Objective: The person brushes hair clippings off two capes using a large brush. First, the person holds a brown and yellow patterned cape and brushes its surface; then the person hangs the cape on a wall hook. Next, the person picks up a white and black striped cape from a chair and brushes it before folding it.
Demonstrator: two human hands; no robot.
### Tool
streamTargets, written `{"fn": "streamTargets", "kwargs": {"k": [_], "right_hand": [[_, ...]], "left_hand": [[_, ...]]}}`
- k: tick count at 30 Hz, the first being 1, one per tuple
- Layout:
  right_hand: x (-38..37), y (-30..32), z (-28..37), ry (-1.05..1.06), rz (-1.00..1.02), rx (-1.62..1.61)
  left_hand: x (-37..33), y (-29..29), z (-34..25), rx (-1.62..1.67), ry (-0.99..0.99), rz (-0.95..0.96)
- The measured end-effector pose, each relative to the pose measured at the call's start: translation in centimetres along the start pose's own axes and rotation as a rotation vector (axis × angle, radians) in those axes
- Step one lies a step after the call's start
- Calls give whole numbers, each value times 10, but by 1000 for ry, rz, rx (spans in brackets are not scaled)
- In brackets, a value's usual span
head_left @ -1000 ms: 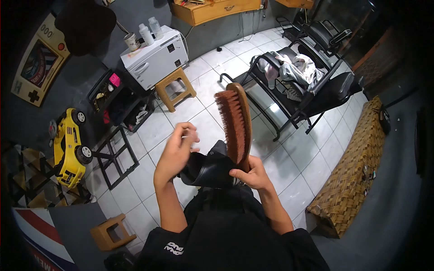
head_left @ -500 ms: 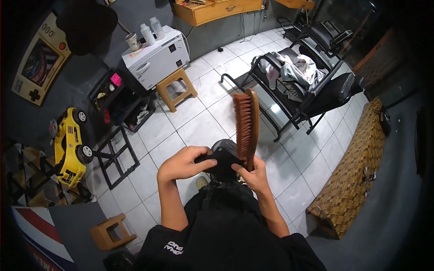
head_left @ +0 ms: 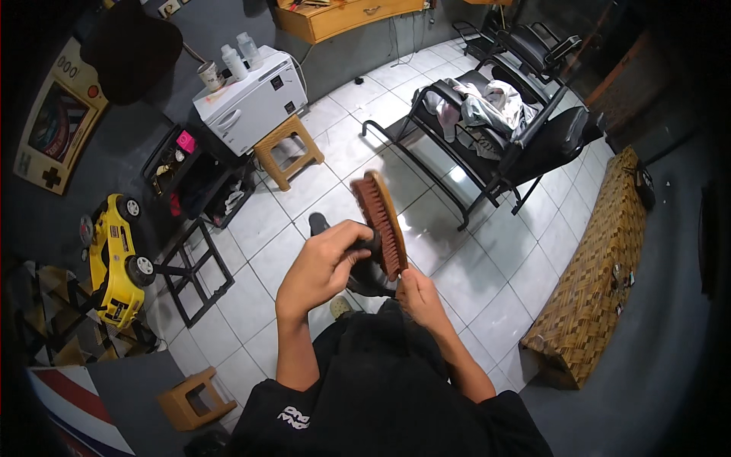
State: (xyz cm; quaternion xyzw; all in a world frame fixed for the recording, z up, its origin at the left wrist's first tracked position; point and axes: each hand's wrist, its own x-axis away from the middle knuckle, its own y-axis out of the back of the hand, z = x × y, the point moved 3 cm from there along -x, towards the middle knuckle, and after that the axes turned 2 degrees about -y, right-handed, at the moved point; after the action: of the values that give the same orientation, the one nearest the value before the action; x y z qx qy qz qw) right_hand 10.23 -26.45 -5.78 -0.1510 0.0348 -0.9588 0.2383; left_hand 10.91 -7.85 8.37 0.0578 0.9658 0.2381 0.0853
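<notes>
My right hand (head_left: 420, 298) grips the lower end of a long wooden brush (head_left: 390, 221) with reddish-brown bristles. The brush is tilted, its bristles facing left towards my other hand. My left hand (head_left: 329, 263) is closed, fingers curled round a black object (head_left: 368, 244) held close against the bristles. The fingers and the brush cover much of that object, so its kind cannot be made out. A rounded dark end (head_left: 319, 222) shows just beyond my left knuckles; I cannot tell whether it is part of the held thing.
Ahead stand a brown plastic stool (head_left: 289, 152) and a white cabinet (head_left: 251, 107) with bottles on top. A black reclining chair (head_left: 487, 145) with cloths on it is at the right, near a woven-covered bench (head_left: 586, 282). At the left are a yellow toy car (head_left: 118, 259) and a black metal frame (head_left: 194, 274).
The brush has moved left and tilted from nearly upright, its bristles now beside my left hand. My left hand has turned and curled round the black object, which my right thumb touched before.
</notes>
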Motion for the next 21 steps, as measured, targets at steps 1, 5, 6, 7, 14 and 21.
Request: {"fn": "streamTargets", "kwargs": {"k": [1, 5, 6, 7, 14, 21], "right_hand": [[-9, 8, -33, -10, -8, 107], [-14, 50, -137, 55, -121, 818], [-11, 60, -157, -202, -71, 979], [-3, 68, -177, -474, -20, 1127], [-7, 56, -126, -124, -278, 421], [-16, 19, -22, -9, 222, -366]], "left_hand": [[0, 4, 1, -40, -44, -65], [1, 14, -1, -148, -164, -237], [4, 16, 0, -105, -156, -284], [7, 18, 2, -59, -145, -322], [7, 22, -2, -280, -186, -253], [13, 18, -16, 22, -364, -273]]}}
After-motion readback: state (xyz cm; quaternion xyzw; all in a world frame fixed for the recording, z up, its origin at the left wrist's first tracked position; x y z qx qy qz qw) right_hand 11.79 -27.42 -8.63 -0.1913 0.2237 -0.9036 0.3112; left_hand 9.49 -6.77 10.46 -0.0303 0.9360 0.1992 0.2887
